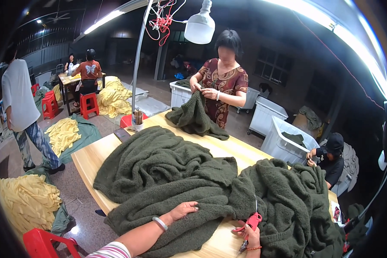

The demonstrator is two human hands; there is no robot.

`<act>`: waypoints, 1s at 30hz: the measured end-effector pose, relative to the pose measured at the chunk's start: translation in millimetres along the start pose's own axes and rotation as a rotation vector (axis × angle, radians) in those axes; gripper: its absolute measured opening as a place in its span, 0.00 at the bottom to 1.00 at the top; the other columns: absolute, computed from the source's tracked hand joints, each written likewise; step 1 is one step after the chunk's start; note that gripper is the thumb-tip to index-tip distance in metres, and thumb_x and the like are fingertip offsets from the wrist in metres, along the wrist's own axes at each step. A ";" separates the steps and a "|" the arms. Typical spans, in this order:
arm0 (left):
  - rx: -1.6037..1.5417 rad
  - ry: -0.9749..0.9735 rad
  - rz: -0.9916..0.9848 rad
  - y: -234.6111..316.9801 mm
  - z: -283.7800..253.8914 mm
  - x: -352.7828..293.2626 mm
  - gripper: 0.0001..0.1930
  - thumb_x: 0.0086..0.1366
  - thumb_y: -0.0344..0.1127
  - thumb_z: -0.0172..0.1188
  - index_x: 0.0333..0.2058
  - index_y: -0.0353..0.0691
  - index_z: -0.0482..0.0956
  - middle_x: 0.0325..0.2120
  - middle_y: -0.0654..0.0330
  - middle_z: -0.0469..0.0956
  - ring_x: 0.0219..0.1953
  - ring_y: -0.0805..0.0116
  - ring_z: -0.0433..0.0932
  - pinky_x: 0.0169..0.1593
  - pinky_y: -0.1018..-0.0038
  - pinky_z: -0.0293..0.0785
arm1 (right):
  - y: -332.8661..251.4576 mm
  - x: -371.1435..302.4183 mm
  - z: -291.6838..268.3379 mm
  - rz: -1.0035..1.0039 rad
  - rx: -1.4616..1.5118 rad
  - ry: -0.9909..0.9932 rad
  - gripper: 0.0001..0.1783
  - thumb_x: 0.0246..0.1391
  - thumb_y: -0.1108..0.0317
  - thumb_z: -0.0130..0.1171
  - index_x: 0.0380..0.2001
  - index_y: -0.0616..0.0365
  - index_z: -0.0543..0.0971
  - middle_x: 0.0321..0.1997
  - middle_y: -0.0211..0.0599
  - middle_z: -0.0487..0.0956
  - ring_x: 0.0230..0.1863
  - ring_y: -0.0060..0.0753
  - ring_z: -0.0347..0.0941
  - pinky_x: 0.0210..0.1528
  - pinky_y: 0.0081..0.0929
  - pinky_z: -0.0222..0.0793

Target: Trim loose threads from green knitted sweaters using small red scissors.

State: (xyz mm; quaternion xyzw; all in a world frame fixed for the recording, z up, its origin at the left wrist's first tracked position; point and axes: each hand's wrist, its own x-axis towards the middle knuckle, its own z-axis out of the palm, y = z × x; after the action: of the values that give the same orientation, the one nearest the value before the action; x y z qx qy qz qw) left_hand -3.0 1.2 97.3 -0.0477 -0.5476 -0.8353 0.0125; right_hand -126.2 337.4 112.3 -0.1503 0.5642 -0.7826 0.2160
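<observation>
**Scissors close to thick knit, on a crowded table**

Scissors [250,228] with red handles sit in the right hand [253,237], fingers closed through and around the loops, blades pointing down towards the near edge of the wooden table [87,160]. The hand rests just beside the dark green fleecy garment [288,206] heaped on the right half of the table. The left hand [182,210] lies flat and spread, palm down, on a second heap of the same green knit [159,172]; it grips nothing, it only presses the cloth. A pale bangle [160,223] rides on that wrist.

To my eye the main hazard is the pile itself: it is deep and folded over, so a blade tip could catch a loop or nick a layer lying hidden under the one being trimmed. The pressing hand lies near the scissors across the folds, and a quick snip towards it could find a finger.

Both heaps hang over the near edge, and the right one droops past the right corner, so their own weight could drag them off onto the floor.

Bare wood shows only along the left edge, in a strip at the near edge between the hands, and in a band towards the far side. At the far edge a person in a patterned dress [221,86] handles another green piece [193,118], and a cup of tools [137,119] stands at the far left corner, so there is little room to spread anything that way.
</observation>
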 end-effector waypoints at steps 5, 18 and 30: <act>0.007 -0.018 0.018 -4.5 -2.9 1.1 0.14 0.69 0.30 0.51 0.51 0.33 0.72 0.43 0.69 0.75 0.44 0.83 0.71 0.51 0.83 0.66 | -0.2 0.4 1.2 0.024 0.021 0.014 0.13 0.61 0.73 0.50 0.45 0.72 0.69 0.45 0.57 0.78 0.34 0.44 0.81 0.31 0.26 0.80; -0.025 -0.036 0.010 1.8 2.0 -1.1 0.15 0.70 0.31 0.50 0.52 0.33 0.71 0.43 0.68 0.75 0.43 0.83 0.72 0.50 0.84 0.67 | -7.2 -2.5 9.7 0.035 0.036 0.029 0.12 0.61 0.73 0.50 0.44 0.72 0.70 0.45 0.55 0.78 0.34 0.42 0.81 0.31 0.27 0.81; 0.019 -0.035 0.017 3.9 3.1 -1.4 0.15 0.69 0.30 0.50 0.53 0.33 0.70 0.43 0.69 0.75 0.43 0.84 0.71 0.51 0.84 0.66 | 2.5 2.2 -0.7 0.025 0.015 0.020 0.13 0.60 0.73 0.49 0.44 0.73 0.69 0.38 0.58 0.80 0.29 0.45 0.81 0.31 0.29 0.80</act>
State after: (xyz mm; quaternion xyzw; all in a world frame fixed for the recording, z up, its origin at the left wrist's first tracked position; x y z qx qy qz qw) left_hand -1.1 2.5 101.9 -0.0667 -0.5552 -0.8290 0.0108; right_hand -128.0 336.2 109.7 -0.1334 0.5622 -0.7856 0.2213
